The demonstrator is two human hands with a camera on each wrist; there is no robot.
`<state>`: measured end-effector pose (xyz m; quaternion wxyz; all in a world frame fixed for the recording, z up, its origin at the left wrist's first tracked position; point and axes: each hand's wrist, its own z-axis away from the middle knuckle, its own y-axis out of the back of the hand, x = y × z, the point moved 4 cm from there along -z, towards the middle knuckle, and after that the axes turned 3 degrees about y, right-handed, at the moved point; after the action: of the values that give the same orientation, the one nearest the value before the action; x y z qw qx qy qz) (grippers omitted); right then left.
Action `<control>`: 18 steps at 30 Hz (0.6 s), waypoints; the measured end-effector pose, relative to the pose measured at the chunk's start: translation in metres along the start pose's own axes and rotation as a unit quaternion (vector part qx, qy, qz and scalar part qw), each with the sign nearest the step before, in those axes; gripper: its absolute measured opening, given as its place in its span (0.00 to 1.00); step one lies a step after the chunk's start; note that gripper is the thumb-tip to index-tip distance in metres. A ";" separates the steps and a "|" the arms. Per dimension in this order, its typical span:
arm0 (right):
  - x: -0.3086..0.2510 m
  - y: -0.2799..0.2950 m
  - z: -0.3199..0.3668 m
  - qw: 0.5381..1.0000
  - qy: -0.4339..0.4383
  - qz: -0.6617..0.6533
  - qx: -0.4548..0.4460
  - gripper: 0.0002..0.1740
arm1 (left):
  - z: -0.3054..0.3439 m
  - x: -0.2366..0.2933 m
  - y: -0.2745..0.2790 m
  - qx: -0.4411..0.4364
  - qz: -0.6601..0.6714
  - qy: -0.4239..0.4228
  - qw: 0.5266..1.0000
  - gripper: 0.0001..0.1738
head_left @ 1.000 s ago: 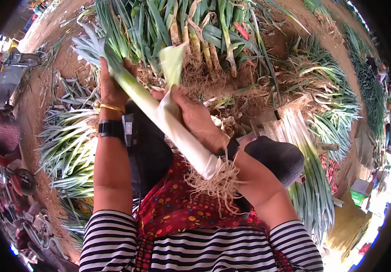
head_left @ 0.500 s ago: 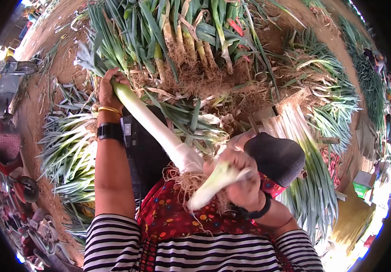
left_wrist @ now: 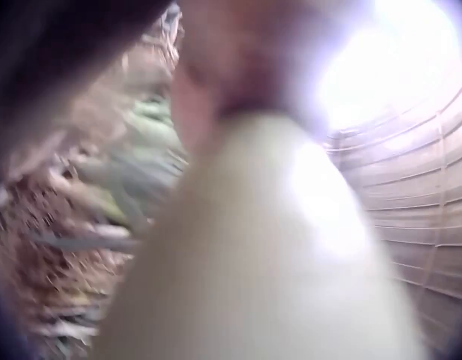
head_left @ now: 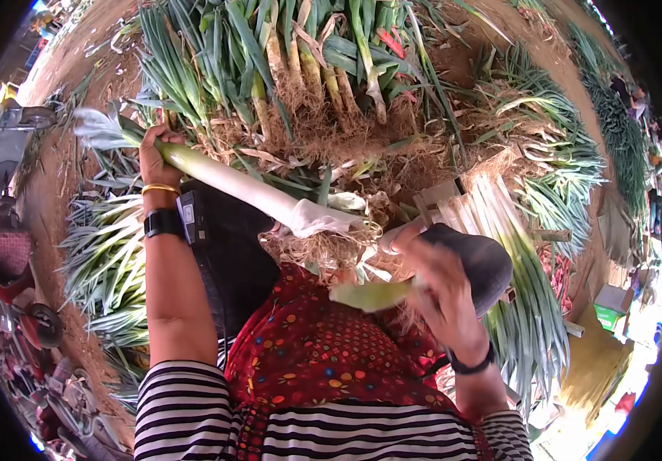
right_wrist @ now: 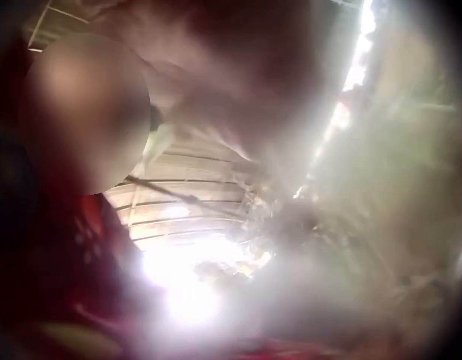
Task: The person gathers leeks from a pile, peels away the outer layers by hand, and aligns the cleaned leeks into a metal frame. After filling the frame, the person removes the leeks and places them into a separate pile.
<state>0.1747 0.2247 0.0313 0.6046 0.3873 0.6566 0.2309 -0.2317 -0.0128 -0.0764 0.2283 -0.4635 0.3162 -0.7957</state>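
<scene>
A thick leek (head_left: 231, 184) lies slantwise over the lap, its green top at the upper left and its roots (head_left: 319, 257) hanging at the lower right. My left hand (head_left: 160, 157) grips it near the green end. In the left wrist view the pale shaft (left_wrist: 268, 247) fills the foreground. A loose strip of skin hangs around the shaft just above the roots. Blurred by motion, my right hand (head_left: 446, 303) is off to the right of the roots. A peeled leek leaf (head_left: 369, 296) sticks out leftward from its fingers, over the red flowered apron (head_left: 331, 346).
Untrimmed leeks (head_left: 269, 69) with muddy roots are heaped in front. Cleaned leeks (head_left: 511, 269) lie in a row at the right, beside the dark-clad knee (head_left: 473, 261). More leeks (head_left: 116, 261) are piled at the left. Peelings (head_left: 346, 201) litter the ground between.
My right hand pulled a leaf down along the leek and off past the roots, then moved right with it. My left hand shifted left, and the leek's root end rose away from the apron.
</scene>
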 end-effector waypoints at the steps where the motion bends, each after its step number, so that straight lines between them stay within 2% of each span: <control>1: 0.006 -0.003 -0.014 0.999 -0.016 0.018 0.029 0.24 | 0.002 0.001 -0.001 0.008 -0.012 -0.012 1.000 0.10; 2: 0.011 -0.006 -0.028 0.998 0.005 0.009 0.063 0.27 | 0.003 0.001 -0.001 0.011 -0.024 0.002 1.000 0.10; 6: -0.008 -0.035 -0.077 0.994 0.075 -0.048 0.062 0.26 | 0.008 -0.008 -0.005 0.005 -0.063 0.008 0.998 0.08; 7: -0.004 -0.056 -0.082 0.994 0.033 -0.058 -0.087 0.23 | 0.008 -0.009 -0.006 0.006 -0.061 0.008 0.998 0.08; 8: 0.001 -0.075 -0.082 0.970 -0.011 -0.067 -0.234 0.20 | 0.008 -0.010 -0.006 0.006 -0.069 0.004 0.998 0.08; 9: 0.006 -0.082 -0.083 0.969 -0.010 -0.067 -0.236 0.20 | 0.009 -0.011 -0.007 0.007 -0.077 0.000 0.997 0.07; 11: -0.003 -0.087 -0.089 0.973 0.102 -0.101 -0.179 0.17 | 0.008 -0.009 -0.004 0.015 -0.089 -0.001 0.996 0.07; 12: -0.002 -0.088 -0.090 0.967 0.075 -0.100 -0.223 0.16 | 0.007 -0.009 -0.004 0.009 -0.077 0.006 0.997 0.07; 16: -0.008 -0.083 -0.091 0.969 0.055 -0.096 -0.219 0.18 | 0.006 -0.009 -0.004 0.004 -0.057 0.023 0.998 0.07; 18: -0.020 -0.074 -0.092 0.963 0.066 -0.097 -0.245 0.22 | 0.006 -0.010 -0.004 0.000 -0.050 0.034 0.998 0.08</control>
<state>0.0674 0.1800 0.0013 0.6560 0.1462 0.6526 0.3500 -0.2220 -0.0051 -0.0771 0.1771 -0.4513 0.2998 -0.8216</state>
